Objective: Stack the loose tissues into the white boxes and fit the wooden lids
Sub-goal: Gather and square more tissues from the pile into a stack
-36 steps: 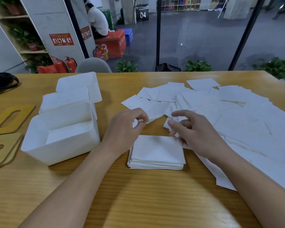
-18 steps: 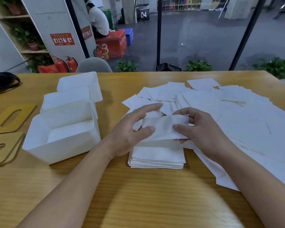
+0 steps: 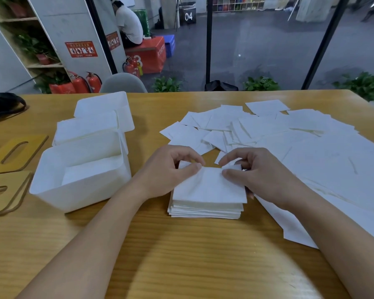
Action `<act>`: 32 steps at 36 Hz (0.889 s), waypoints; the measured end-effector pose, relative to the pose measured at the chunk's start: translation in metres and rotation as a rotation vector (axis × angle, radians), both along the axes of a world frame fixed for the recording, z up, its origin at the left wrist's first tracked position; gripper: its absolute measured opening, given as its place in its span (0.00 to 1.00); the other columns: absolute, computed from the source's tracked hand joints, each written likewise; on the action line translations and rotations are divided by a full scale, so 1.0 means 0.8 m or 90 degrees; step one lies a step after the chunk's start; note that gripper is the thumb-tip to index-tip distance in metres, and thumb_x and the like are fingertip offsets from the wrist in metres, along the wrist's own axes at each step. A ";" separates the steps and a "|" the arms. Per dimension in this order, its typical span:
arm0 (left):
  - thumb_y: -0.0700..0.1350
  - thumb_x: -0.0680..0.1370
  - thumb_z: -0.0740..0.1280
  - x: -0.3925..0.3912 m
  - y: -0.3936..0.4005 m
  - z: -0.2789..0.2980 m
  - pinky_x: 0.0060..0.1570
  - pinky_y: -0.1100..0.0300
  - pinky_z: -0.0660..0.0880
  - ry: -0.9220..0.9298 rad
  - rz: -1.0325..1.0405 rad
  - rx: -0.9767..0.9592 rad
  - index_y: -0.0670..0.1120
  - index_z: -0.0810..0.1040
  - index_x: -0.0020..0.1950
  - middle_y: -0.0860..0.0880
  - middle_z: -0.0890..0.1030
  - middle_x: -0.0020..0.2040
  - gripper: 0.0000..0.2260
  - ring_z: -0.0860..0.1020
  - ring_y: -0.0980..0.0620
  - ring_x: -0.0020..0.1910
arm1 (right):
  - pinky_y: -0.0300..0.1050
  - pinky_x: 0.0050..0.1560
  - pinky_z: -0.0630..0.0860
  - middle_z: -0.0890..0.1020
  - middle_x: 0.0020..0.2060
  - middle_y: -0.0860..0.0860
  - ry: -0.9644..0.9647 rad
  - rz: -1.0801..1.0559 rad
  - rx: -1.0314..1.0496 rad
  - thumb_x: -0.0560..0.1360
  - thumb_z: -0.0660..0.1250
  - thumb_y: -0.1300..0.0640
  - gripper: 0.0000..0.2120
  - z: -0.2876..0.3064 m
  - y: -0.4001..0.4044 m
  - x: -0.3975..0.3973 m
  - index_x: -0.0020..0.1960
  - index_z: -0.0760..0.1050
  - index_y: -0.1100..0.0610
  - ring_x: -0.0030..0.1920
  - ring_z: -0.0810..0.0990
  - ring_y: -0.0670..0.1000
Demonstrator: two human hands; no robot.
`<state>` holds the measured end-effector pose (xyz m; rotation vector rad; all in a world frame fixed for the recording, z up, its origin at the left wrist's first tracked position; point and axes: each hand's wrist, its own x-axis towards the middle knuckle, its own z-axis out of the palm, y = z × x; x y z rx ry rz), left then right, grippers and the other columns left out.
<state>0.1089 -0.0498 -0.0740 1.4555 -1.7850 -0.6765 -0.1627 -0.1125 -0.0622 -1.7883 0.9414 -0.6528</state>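
A: Item one, fingers?
B: Left hand (image 3: 171,169): fingers curled, thumb and forefinger pinching the far left corner of the top tissue (image 3: 209,186). Right hand (image 3: 255,171): fingers curled likewise, thumb and forefinger pinching the far right corner of the same sheet. The two pinches sit close together along its far edge.

A: Item two, what lies under that sheet?
B: A squared tissue stack (image 3: 205,209); the top tissue rests on it, slightly askew.

A: Item three, remaining stock?
B: Loose tissues (image 3: 257,126), overlapping, spread from 12 to 3 o'clock of the stack. Near white box (image 3: 80,190) at 9 o'clock, open, tissues lying flat inside. Two further white boxes behind it at 10 to 11 o'clock: middle box (image 3: 86,128), filled near its rim, and far box (image 3: 104,106). Wooden lids (image 3: 13,152), slotted, at the far left edge, well apart from the hands; the count in the lower pile cannot be told.

A: Item four, surface and room?
B: Wooden table (image 3: 181,255). Black bag (image 3: 2,104) at its far left corner. Beyond: grey chair (image 3: 123,83), fire extinguishers (image 3: 86,82), potted plants (image 3: 166,84), a seated person (image 3: 127,26) on a red box.
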 end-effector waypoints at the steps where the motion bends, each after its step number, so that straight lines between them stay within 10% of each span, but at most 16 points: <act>1: 0.55 0.83 0.73 0.001 0.001 0.000 0.35 0.66 0.68 -0.005 -0.009 0.003 0.59 0.88 0.55 0.60 0.88 0.50 0.04 0.71 0.39 0.33 | 0.48 0.31 0.76 0.82 0.32 0.51 0.023 0.002 -0.013 0.79 0.76 0.55 0.05 -0.001 0.000 0.000 0.53 0.86 0.46 0.27 0.79 0.55; 5: 0.54 0.81 0.74 0.003 0.002 -0.005 0.32 0.67 0.66 -0.059 -0.017 0.015 0.60 0.86 0.50 0.59 0.86 0.43 0.02 0.67 0.57 0.29 | 0.35 0.31 0.72 0.79 0.30 0.44 0.119 -0.014 -0.116 0.77 0.78 0.51 0.08 -0.013 -0.001 0.002 0.52 0.83 0.40 0.27 0.78 0.45; 14: 0.55 0.79 0.78 0.007 -0.005 -0.011 0.49 0.60 0.78 -0.112 0.142 -0.032 0.60 0.84 0.54 0.60 0.80 0.50 0.06 0.78 0.55 0.51 | 0.33 0.38 0.73 0.79 0.46 0.36 0.176 -0.055 -0.225 0.70 0.83 0.44 0.15 -0.017 -0.004 0.001 0.52 0.80 0.37 0.39 0.78 0.42; 20: 0.52 0.82 0.75 0.012 -0.011 -0.021 0.45 0.66 0.71 -0.203 0.220 -0.004 0.54 0.81 0.65 0.59 0.77 0.54 0.13 0.76 0.60 0.46 | 0.31 0.42 0.73 0.79 0.49 0.36 0.139 -0.040 -0.228 0.72 0.83 0.47 0.14 -0.019 -0.001 0.003 0.52 0.81 0.36 0.41 0.78 0.43; 32: 0.46 0.85 0.71 0.016 -0.012 -0.018 0.47 0.56 0.76 -0.241 0.221 -0.052 0.55 0.86 0.51 0.60 0.82 0.48 0.06 0.78 0.58 0.48 | 0.32 0.40 0.74 0.83 0.47 0.38 0.113 -0.060 -0.208 0.77 0.78 0.43 0.09 -0.021 0.003 0.011 0.56 0.82 0.38 0.37 0.79 0.45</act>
